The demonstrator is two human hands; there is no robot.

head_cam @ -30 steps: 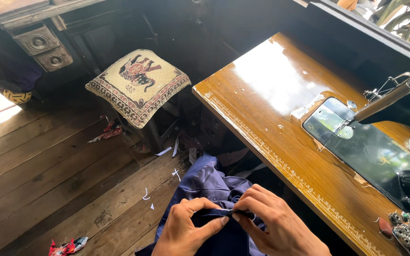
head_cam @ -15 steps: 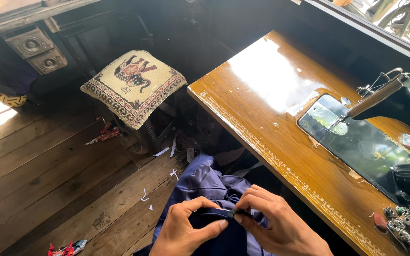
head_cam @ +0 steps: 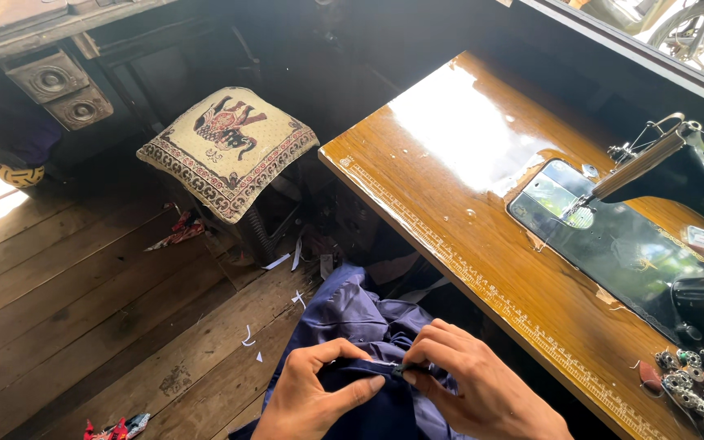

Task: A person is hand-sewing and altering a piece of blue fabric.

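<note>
I see left hand (head_cam: 315, 395) and right hand (head_cam: 466, 383) both pinched shut on the navy cloth (head_cam: 352, 314) bunched in the lap below the sewing table's (head_cam: 450, 236) near edge; risk as I judge it: fold slipping from fingertips; cloth sliding onto the plank floor (head_cam: 83, 310).

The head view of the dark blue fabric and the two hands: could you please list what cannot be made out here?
1. Head view: the small dark item pinched by the right hand is too small to identify.
2. The dark blue fabric is cut off by the bottom edge and covered by the left hand.
3. The black sewing machine on the brown wooden table is cut off by the right edge.
</note>
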